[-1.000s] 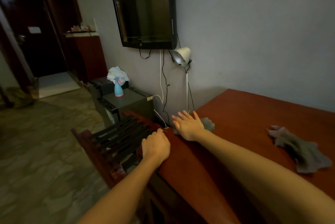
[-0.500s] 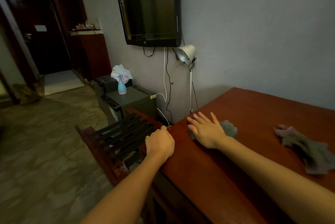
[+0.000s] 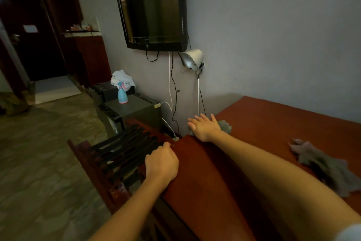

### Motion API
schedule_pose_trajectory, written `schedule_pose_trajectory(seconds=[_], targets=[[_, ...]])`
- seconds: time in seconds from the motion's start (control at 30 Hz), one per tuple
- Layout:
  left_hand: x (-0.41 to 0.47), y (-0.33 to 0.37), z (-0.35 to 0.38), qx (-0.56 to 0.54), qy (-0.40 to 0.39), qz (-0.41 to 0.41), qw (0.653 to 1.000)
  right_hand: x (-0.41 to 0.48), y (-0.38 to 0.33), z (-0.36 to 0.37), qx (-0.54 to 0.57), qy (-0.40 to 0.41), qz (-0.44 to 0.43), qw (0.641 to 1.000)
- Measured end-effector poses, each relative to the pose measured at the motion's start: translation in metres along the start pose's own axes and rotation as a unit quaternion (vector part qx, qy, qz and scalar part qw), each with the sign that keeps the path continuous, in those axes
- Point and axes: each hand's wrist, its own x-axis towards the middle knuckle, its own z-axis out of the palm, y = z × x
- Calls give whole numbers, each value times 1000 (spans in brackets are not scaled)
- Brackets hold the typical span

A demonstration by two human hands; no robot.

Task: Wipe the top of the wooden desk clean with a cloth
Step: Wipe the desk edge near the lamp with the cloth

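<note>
Pressing the cloth point(image 3: 225, 126) flat-fingered at the bench point(image 3: 263, 135) corner, the right hand point(image 3: 205, 128) could shove it off while the left hand point(image 3: 162, 163) grips the edge.

We see the counter point(image 3: 273, 129) as reddish wood, smooth, with a dull sheen. Under our right fingers point(image 3: 199, 121) the cloth point(image 3: 224, 126) looks grey, soft and fuzzy. To their right, a second cloth point(image 3: 324, 164) looks alike.

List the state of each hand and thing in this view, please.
Right hand: open, flat on the grey cloth at the desk corner.
Left hand: fingers curled, at the desk edge.
Second cloth: crumpled, untouched.
Television: off.
Lamp: unlit.
Spray bottle: upright.
</note>
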Motion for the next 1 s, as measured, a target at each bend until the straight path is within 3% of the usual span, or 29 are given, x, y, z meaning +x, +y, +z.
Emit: schedule_pose_trajectory(seconds=[0.13, 0.23, 0.37, 0.4, 0.53, 0.6, 0.7, 1.0], targets=[[-1, 0, 0, -7, 20, 19, 1000, 5, 47, -6, 4, 3, 70, 998], [-2, 2, 2, 1, 34, 85, 996, -6, 61, -7, 34, 2, 80, 996], [22, 13, -6, -17, -54, 176, 983, -29, 71, -28, 271, 47, -38, 961], [32, 19, -5, -28, -69, 175, 982, -35, 78, -34, 266, 54, -87, 958], [62, 54, 15, -29, -84, 111, 990, -34, 103, -25, 34, 12, -224, 974], [66, 65, 25, 6, -65, 71, 995, -20, 103, -12, 33, 17, -243, 969], [67, 67, 33, 33, -17, 62, 997, 15, 98, -9, 39, 31, -213, 976], [62, 59, 35, 20, 4, 98, 995, 49, 150, -15, 11, 16, -11, 1000]])
